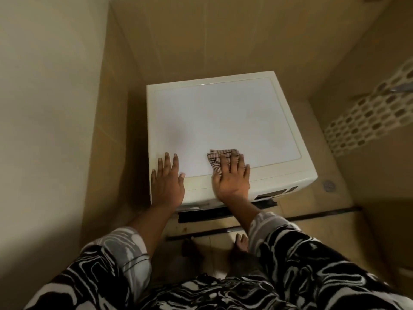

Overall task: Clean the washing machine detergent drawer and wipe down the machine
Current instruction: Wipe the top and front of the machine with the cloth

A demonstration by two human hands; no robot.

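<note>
Washing machine (pixel 223 117), cream-white and seen from directly above, stands in a corner between tan tiled walls (pixel 201 41), its flat top brightly lit. We look down on a person's two bare hands, both resting on the near edge of that top. The left hand (pixel 166 182) lies flat on the front left corner, fingers straight and slightly spread, grasping nothing. The right hand (pixel 231 177) lies palm down near the middle of the front edge, its straight fingers pressing a small checked cloth (pixel 214 157) against the surface rather than clutching it; the cloth shows in front of the fingertips and to their left. A dark display panel (pixel 271 194) sits on the front face of the machine to the right of the right wrist. Below the front edge runs a dark band (pixel 201 214); we cannot tell whether it belongs to the detergent drawer. Black-and-white patterned sleeves (pixel 290 249) cover both forearms partway, and bare feet (pixel 241 241) stand on the tiled floor just before the machine. A round floor drain (pixel 329 185) lies to the right of the machine, and a white perforated basket (pixel 368 121) fills the right side.
</note>
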